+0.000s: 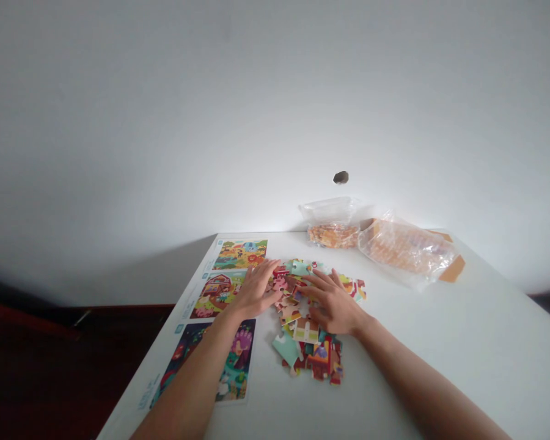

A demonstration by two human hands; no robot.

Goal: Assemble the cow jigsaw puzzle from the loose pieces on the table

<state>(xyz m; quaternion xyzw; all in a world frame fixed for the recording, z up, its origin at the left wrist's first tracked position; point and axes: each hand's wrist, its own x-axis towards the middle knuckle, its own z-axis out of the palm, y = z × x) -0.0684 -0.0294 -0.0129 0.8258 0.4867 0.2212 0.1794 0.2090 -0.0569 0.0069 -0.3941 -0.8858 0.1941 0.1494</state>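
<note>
A loose pile of colourful jigsaw puzzle pieces [307, 330] lies on the white table, some overlapping. My left hand [256, 290] rests at the pile's left edge, fingers stretched out, partly over the printed picture sheet [215, 293]. On the other side, my right hand [332, 302] spreads flat over the pieces with its fingers apart. Neither hand grips a piece that I can see. Three pictures run down the sheet: animals at the top, a farm in the middle and a dark night scene nearest me, which my left forearm partly covers.
A clear bag of puzzle pieces [333, 235] stands by the wall [275, 122]. To its right, another clear plastic bag [407, 250] lies over an orange-brown box [453, 269]. The table's [165, 342] left edge drops to a dark floor [50, 373]. A small hole marks the wall.
</note>
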